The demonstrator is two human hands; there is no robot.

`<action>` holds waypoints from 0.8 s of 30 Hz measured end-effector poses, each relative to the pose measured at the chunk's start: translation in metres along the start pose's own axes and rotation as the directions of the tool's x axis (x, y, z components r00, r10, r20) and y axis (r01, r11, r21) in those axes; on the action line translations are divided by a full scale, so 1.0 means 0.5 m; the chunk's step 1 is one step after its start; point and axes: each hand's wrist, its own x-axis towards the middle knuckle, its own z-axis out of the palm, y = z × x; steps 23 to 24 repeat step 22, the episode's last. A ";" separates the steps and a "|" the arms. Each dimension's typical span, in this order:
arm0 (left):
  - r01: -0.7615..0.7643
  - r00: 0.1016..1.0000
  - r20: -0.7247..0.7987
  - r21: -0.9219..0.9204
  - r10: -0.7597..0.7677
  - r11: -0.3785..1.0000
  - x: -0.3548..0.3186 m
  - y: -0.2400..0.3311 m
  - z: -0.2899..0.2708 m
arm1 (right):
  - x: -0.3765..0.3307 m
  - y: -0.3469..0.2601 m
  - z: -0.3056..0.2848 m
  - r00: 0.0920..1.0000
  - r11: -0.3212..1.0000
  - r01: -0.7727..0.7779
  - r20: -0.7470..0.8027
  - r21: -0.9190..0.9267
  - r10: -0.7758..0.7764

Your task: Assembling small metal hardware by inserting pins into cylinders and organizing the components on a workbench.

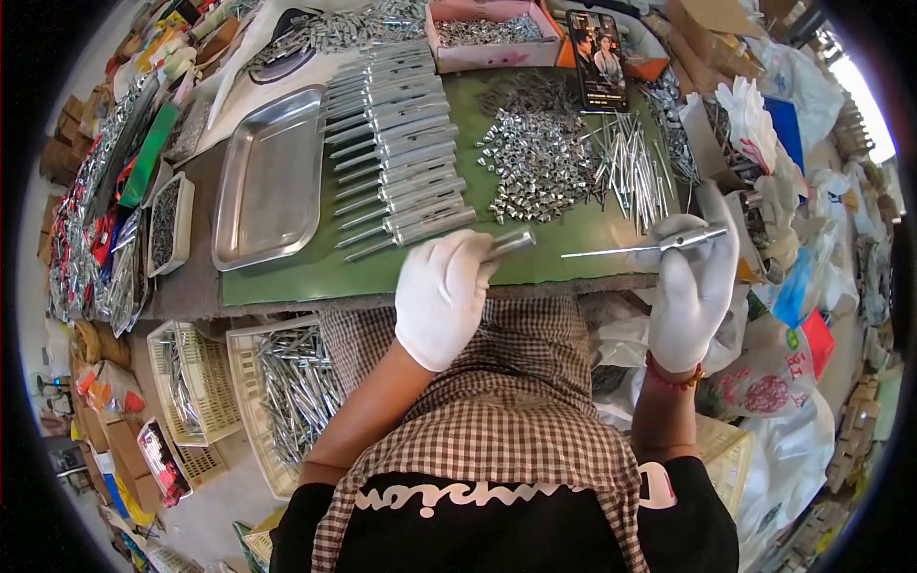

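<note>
My left hand, in a white glove, is closed around a short metal tube whose end sticks out to the right, above the table's front edge. To the right, my gloved right hand pinches a thin metal rod with a thicker silver sleeve at its right end. The rod's bare tip points left towards the tube, and the two stay apart. Beyond my left hand lies a row of metal tubes with thin rods side by side. A heap of small silver caps and a bundle of loose thin rods lie beyond my hands.
A steel tray is on the left of the green tabletop. At the back are a pink box of small parts and a propped phone. Below left, a cream basket holds metal tubes. White gloves lie far right.
</note>
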 end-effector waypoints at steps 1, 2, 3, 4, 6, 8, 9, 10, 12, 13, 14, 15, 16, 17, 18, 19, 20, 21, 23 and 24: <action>0.008 1.000 0.006 -0.061 -0.008 0.998 -0.002 0.006 0.000 | -0.001 -0.004 0.007 1.000 1.000 0.003 0.002 -0.002 -0.003; 0.008 1.000 0.002 -0.062 -0.008 0.998 -0.003 0.014 -0.001 | 0.000 -0.006 0.014 0.999 0.999 0.042 -0.025 0.018 -0.042; 0.065 0.998 0.023 -0.135 -0.062 0.989 -0.002 0.023 -0.005 | -0.001 -0.009 0.019 0.995 0.996 0.081 -0.054 0.037 -0.079; 0.122 0.992 0.048 -0.205 -0.114 0.971 -0.002 0.031 -0.010 | -0.002 -0.010 0.025 0.995 0.996 0.084 -0.050 0.036 -0.082; 0.161 0.986 0.071 -0.250 -0.148 0.955 -0.001 0.043 -0.022 | -0.006 -0.010 0.036 0.998 0.999 0.028 -0.053 0.024 -0.026; 0.190 0.980 0.126 -0.357 -0.154 0.915 -0.002 0.052 -0.029 | -0.012 -0.005 0.041 0.999 1.000 0.010 0.032 0.020 -0.011; 0.278 0.956 0.205 -0.408 -0.209 0.869 -0.004 0.058 -0.035 | -0.017 0.001 0.041 0.994 1.000 -0.012 0.112 0.017 0.010; 0.277 0.957 0.200 -0.411 -0.211 0.869 -0.005 0.059 -0.037 | -0.021 0.015 0.038 0.983 0.998 0.037 0.181 -0.054 -0.027; 0.227 0.969 0.205 -0.496 -0.141 0.838 -0.006 0.060 -0.041 | -0.040 0.025 0.042 0.972 1.000 0.013 0.237 -0.026 -0.006; 0.260 0.959 0.240 -0.520 -0.153 0.814 -0.007 0.061 -0.044 | -0.047 0.023 0.048 0.971 1.000 0.014 0.240 -0.028 -0.007; 0.260 0.959 0.237 -0.521 -0.155 0.813 -0.010 0.059 -0.045 | -0.052 0.022 0.054 0.972 1.000 -0.007 0.233 -0.019 0.011; 0.275 0.953 0.259 -0.520 -0.158 0.809 -0.013 0.056 -0.045 | -0.057 0.021 0.058 0.974 1.000 -0.028 0.226 -0.010 0.029; 0.289 0.947 0.280 -0.521 -0.159 0.803 -0.014 0.054 -0.046 | -0.059 0.021 0.057 0.973 1.000 -0.026 0.228 -0.013 0.029; 0.289 0.947 0.278 -0.524 -0.160 0.802 -0.014 0.055 -0.049 | -0.062 0.024 0.052 0.965 0.998 0.042 0.261 -0.045 -0.029; 0.305 0.941 0.298 -0.549 -0.159 0.778 -0.014 0.055 -0.052 | -0.064 0.028 0.049 0.951 0.991 0.111 0.296 -0.073 -0.085; 0.320 0.935 0.317 -0.574 -0.156 0.754 -0.013 0.056 -0.053 | -0.066 0.030 0.045 0.951 0.991 0.113 0.298 -0.075 -0.086; 0.320 0.936 0.315 -0.575 -0.157 0.753 -0.014 0.056 -0.054 | -0.068 0.031 0.042 0.930 0.981 0.164 0.348 -0.107 -0.118; 0.331 0.933 0.322 -0.590 -0.162 0.737 -0.015 0.055 -0.055 | -0.069 0.034 0.041 0.906 0.967 0.216 0.398 -0.135 -0.147; 0.341 0.930 0.329 -0.603 -0.165 0.721 -0.017 0.054 -0.054 | -0.071 0.039 0.042 0.899 0.982 0.171 0.421 -0.078 -0.123; 0.341 0.930 0.329 -0.603 -0.165 0.721 -0.017 0.054 -0.054 | -0.071 0.039 0.042 0.899 0.982 0.171 0.421 -0.078 -0.123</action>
